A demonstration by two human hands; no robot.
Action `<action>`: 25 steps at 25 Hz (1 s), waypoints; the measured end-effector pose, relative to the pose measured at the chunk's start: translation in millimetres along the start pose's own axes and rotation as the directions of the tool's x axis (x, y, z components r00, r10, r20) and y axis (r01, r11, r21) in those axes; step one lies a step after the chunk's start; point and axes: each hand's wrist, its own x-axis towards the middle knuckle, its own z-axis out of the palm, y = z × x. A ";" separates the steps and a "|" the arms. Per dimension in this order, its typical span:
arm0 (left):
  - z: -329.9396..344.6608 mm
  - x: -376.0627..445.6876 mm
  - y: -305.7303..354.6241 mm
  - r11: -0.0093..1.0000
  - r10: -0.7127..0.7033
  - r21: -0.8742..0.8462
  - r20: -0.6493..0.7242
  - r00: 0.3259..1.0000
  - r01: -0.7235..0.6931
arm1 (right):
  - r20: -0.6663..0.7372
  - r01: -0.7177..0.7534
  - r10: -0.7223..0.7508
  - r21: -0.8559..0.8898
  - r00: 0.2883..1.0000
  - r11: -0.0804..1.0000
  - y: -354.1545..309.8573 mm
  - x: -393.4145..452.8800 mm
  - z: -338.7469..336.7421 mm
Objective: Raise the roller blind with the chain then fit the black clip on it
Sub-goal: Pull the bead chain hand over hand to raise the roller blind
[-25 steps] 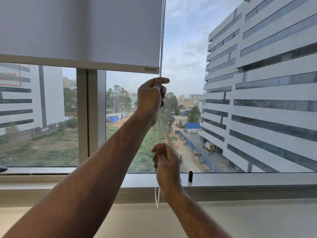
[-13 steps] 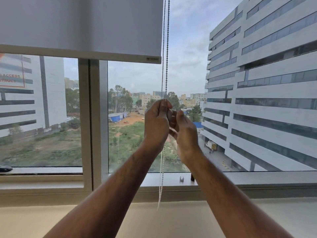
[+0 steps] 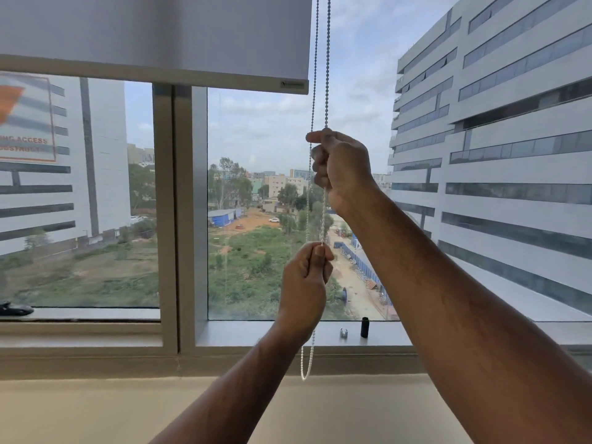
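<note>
While both hands work the chain (image 3: 326, 75), it reads as light and limp: a thin loop of small beads, pale and smooth, that likely slips through loose fingers and only carries a pull along its length. The best hold is a firm pinch on one strand, high above the sill (image 3: 288, 331), so each draw runs long. The right hand (image 3: 344, 169) is closed in a fist round the strand nearer the tall building, up by the blind's hem. The left hand (image 3: 304, 283) pinches that strand lower, between thumb and forefinger, with the loop's end dangling below the sill. The blind (image 3: 160, 36) is a plain off-white sheet with a stiff bottom bar, drawn up to cover only the top of the window. The clip (image 3: 364, 327), a small black upright piece, stands on the sill just beside a small shiny fitting (image 3: 344, 333), right of the chain, untouched.
</note>
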 end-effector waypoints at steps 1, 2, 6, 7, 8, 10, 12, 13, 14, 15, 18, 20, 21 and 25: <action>-0.8 -1.2 -0.5 1.000 0.005 -0.004 0.003 1.000 -0.005 | -0.007 0.013 -0.013 -0.007 1.000 1.000 3.5 -1.4 -0.2; -1.6 -2.0 -1.2 1.000 0.003 -0.012 0.010 1.000 -0.003 | -0.015 0.026 -0.027 -0.012 1.000 1.000 6.0 -3.5 -0.5; -4.9 -4.4 -6.6 0.992 -0.105 -0.066 0.077 0.991 0.111 | -0.056 0.079 -0.082 -0.041 0.995 0.996 12.8 -13.2 -2.6; -6.5 -4.0 -7.6 0.986 -0.137 -0.081 0.104 0.985 0.146 | -0.065 0.095 -0.099 -0.061 0.993 0.994 14.6 -15.7 -3.9; -8.2 -2.4 -7.2 0.980 -0.162 -0.096 0.126 0.979 0.175 | -0.072 0.111 -0.117 -0.084 0.991 0.990 16.8 -18.4 -5.6; -11.6 6.5 -2.5 0.966 -0.199 -0.138 0.132 0.971 0.216 | -0.078 0.135 -0.145 -0.122 0.986 0.983 23.5 -25.3 -9.5; -14.2 23.0 6.5 0.962 -0.206 -0.162 0.088 0.975 0.218 | -0.086 0.138 -0.154 -0.168 0.984 0.976 35.1 -36.5 -14.5; -15.0 33.0 13.4 0.968 -0.192 -0.156 0.061 0.980 0.199 | -0.084 0.132 -0.149 -0.182 0.985 0.974 43.0 -43.7 -17.0; -15.0 43.2 21.8 0.974 -0.170 -0.144 0.038 0.985 0.174 | -0.075 0.122 -0.138 -0.179 0.988 0.976 51.6 -51.5 -19.8; -14.8 53.3 31.0 0.980 -0.147 -0.133 0.017 0.989 0.148 | -0.062 0.111 -0.123 -0.162 0.990 0.981 61.1 -59.6 -22.8; -12.5 80.2 57.5 0.989 -0.107 -0.110 -0.029 0.994 0.103 | -0.033 0.065 -0.070 -0.140 0.997 0.988 89.9 -82.5 -32.5; -8.6 93.3 72.5 0.991 -0.093 -0.100 -0.027 0.995 0.090 | -0.023 0.018 -0.021 -0.127 1.000 0.992 106.5 -94.8 -38.2; -6.6 98.6 78.9 0.991 -0.085 -0.106 -0.024 0.996 0.082 | -0.017 -0.003 0.001 -0.121 1.000 0.993 113.5 -100.4 -40.3; 1.8 112.5 94.1 0.993 -0.062 -0.106 -0.019 0.998 0.060 | 0.021 -0.040 0.043 -0.135 0.999 0.990 131.0 -118.8 -44.3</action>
